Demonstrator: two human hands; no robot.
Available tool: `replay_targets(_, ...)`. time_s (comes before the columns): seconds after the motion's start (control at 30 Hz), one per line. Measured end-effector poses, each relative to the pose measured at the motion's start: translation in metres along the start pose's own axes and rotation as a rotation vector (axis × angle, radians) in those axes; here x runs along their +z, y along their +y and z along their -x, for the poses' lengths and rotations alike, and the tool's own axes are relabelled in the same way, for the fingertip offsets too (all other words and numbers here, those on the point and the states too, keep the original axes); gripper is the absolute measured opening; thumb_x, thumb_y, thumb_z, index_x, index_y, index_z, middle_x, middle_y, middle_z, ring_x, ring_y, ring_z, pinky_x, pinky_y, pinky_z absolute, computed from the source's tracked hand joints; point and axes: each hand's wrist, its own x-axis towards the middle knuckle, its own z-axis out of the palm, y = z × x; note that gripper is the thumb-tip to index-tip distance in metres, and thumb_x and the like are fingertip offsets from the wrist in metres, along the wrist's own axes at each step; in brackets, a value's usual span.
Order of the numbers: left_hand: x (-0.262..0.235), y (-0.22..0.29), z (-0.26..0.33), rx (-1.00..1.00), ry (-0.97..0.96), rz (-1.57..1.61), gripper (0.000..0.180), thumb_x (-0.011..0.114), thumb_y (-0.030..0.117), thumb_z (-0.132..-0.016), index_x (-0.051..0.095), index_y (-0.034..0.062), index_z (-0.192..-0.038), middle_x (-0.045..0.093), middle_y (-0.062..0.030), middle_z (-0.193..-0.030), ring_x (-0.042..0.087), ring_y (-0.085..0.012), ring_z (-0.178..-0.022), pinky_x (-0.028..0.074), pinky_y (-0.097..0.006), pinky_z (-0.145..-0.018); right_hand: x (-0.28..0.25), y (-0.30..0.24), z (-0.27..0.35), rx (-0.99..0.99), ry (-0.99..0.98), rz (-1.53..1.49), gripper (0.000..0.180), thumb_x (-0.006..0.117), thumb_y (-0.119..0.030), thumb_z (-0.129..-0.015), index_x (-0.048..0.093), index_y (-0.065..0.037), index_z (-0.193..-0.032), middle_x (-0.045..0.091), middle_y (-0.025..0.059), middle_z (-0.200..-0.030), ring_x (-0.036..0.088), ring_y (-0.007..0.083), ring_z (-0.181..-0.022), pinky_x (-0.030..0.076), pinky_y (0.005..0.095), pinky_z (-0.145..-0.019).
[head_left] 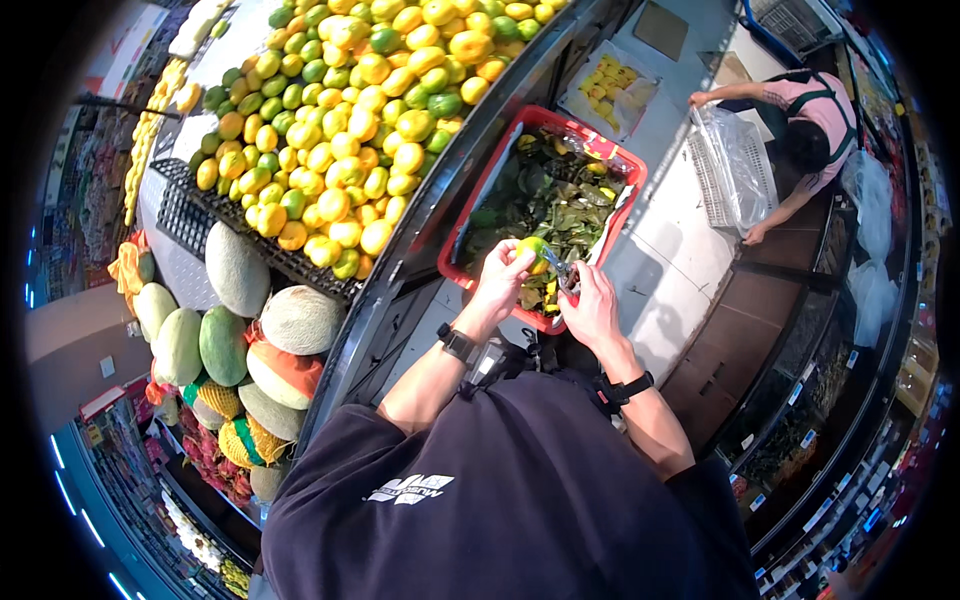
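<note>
Head view: left hand (503,272) was closed round a yellow-green round citrus fruit (533,248), held just above the near edge of the red plastic crate (487,170). Right hand (592,305) was clamped on small metal snips (560,270), tip touching the fruit's right side, approx. where a stem would sit. Both hands were close together, w/ black wristbands on each arm.

Crate was mostly full of dark green cut leaves (545,195), plus a few yellow fruits near its near edge, right under the hands. Left of it, a big sloped display of yellow, orange & green citrus (340,120) looked well stocked. Judging from that: much trimming appeared done, a few fruits in the crate left to do.

Near left: pale green & netted melons (235,320). Far right: another person in a pink top (815,120) leaned over a white plastic crate lined w/ a clear bag (730,165), apart from the worker's hands.
</note>
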Motion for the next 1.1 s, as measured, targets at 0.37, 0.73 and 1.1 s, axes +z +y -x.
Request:
replay_targets(0.37,-0.044,0.01,0.028,0.069,0.114,-0.381,0.04,0.083,0.011,-0.082,0.048,0.0051,-0.1,0.062,-0.0041,-0.089,0.061,-0.0096,-0.077,0.053,-0.027,-0.066,0.06,-0.037,0.037,0.24,-0.011,0.074,0.022,0.068,-0.015,-0.077,0.064,-0.005,-0.096,0.068,0.0186,-0.08,0.067,0.0416,-0.078,0.052,0.051,-0.071)
replay_targets(0.73,-0.086,-0.017,-0.003,-0.527,0.016,-0.012,0.03,0.065,0.026,-0.097,0.059,0.0011,-0.114,0.066,-0.0132,-0.108,0.067,-0.0261,-0.092,0.055,-0.034,-0.072,0.109,0.029,0.071,0.796,-0.199,-0.411,0.011,0.066,-0.011,-0.085,0.061,-0.002,-0.08,0.061,0.0026,-0.068,0.059,0.0121,-0.064,0.045,0.029,-0.059)
replay_targets(1.1,-0.069,0.213,0.064,0.168,0.076,0.427,0.027,0.055,0.024,-0.099,0.059,-0.0004,-0.111,0.067,-0.0184,-0.108,0.064,-0.0335,-0.104,0.05,-0.044,-0.101,0.113,0.059,0.066,0.753,-0.125,-0.696,0.017,0.068,-0.018,-0.083,0.06,-0.003,-0.083,0.058,0.0011,-0.072,0.053,0.012,-0.065,0.042,0.0299,-0.061)
